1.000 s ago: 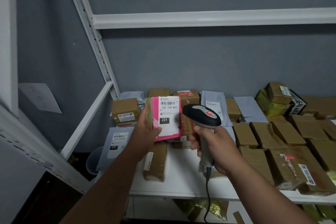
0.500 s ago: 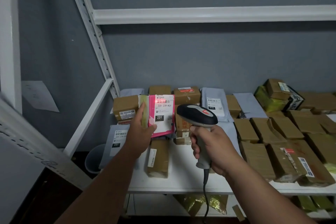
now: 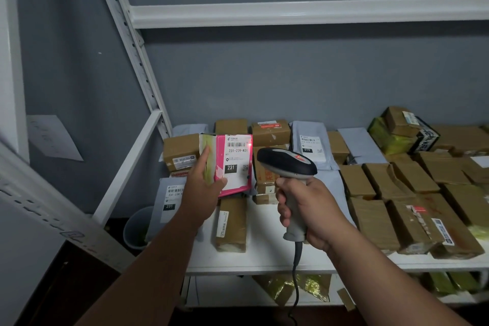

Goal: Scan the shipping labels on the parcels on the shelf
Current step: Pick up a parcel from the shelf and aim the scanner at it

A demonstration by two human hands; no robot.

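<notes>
Scanner (image 3: 287, 164) in right hand (image 3: 308, 209), pink parcel (image 3: 232, 164) in left hand (image 3: 203, 188).

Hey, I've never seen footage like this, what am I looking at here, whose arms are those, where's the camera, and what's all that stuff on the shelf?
There is no machine here: the camera sits on a person's head and looks forward and down, so the two arms are that person's own. The left hand holds up a pink parcel with its white shipping label facing the camera. The right hand grips a corded barcode scanner aimed at that label; a red light spot shows at the label's upper right. Below lies a white shelf carrying many brown cardboard parcels and some grey mailer bags, several with labels.
</notes>
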